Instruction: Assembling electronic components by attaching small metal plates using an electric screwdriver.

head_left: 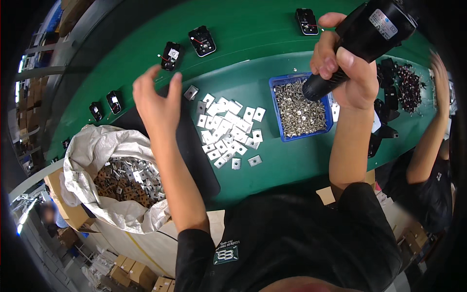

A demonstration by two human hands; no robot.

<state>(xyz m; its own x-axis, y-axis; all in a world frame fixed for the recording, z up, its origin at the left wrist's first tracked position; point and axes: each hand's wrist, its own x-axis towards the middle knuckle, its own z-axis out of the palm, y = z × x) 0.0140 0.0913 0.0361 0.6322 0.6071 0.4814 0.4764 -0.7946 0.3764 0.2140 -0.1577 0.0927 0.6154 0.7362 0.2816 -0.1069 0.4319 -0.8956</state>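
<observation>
My right hand (348, 73) is wrapped round a black electric screwdriver (369, 34). Its nose points down and left, over a blue bin (283, 137) heaped with small silver screws (301, 114); I cannot tell whether the tip touches them. My left hand (158, 97) holds nothing, thumb and fingers apart, just short of a small black housing (170, 56) with a silver plate and a red wire in it. Between my arms lies a loose pile of square silver plates (228, 129), each with a hole.
More black housings (202, 41) stand along the green far strip. An open white sack (85, 151) of metal pieces sits at my left, beside a black mat (197, 165). On the right are dark small parts (411, 87) and a co-worker's arm (428, 131).
</observation>
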